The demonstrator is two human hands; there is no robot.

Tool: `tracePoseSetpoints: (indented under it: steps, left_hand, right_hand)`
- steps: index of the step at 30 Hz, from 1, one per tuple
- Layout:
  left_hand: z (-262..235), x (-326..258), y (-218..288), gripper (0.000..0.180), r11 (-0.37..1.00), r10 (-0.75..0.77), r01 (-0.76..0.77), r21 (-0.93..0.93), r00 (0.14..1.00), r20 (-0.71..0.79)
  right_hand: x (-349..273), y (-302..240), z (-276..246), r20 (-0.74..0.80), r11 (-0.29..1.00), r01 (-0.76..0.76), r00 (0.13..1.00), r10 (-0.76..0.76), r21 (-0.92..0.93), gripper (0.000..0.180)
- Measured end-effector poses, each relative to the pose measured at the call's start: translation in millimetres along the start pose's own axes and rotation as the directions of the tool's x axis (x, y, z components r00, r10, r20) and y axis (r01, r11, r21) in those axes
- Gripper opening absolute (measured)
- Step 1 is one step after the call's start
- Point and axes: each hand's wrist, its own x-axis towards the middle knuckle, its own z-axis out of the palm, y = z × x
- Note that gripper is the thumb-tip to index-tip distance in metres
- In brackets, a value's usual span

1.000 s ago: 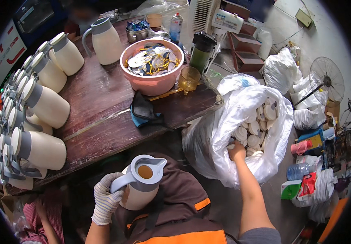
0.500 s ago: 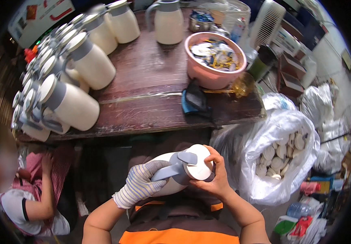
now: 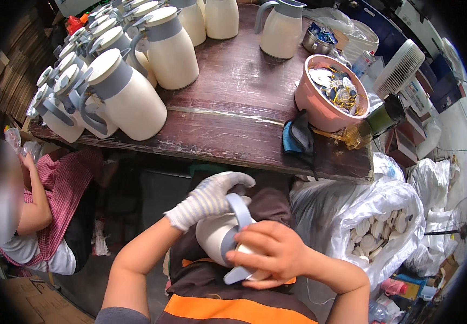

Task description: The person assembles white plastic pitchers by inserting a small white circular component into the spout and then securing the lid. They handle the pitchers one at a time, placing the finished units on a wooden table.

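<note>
A cream-and-grey thermos jug (image 3: 212,233) lies tilted over my lap, its lid end toward me. My right hand (image 3: 274,251), bare, is closed over the white lid (image 3: 251,251); its fingers cover most of it. A grey lever (image 3: 237,275) sticks out below those fingers. My left hand (image 3: 212,195) wears a white glove with thin stripes. It lies along the far side of the jug, beside the grey handle (image 3: 239,209), its fingers stretched out and not wrapped round the handle. Whether its palm presses on the jug is hidden.
Several similar jugs (image 3: 131,102) crowd the left of the dark wooden table (image 3: 228,135). A pink bucket (image 3: 309,102) of small parts and a black-and-blue cloth item (image 3: 298,137) sit on its right. A plastic bag (image 3: 341,221) of white discs stands at right. Another person (image 3: 55,200) sits at left.
The jug has turned so that its lid end points toward me. My left hand has let go of the handle and moved to the far side. My right hand now covers the lid.
</note>
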Motion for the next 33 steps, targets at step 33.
tracePoseSetpoints:
  steps: [33]
  left_hand:
    - [20,-32,9,0.040,0.992,-0.021,-0.011,-0.129,0.970,-0.244]
  right_hand:
    - [-24,47,-17,-0.181,0.471,-0.835,0.529,0.829,-0.286,0.049]
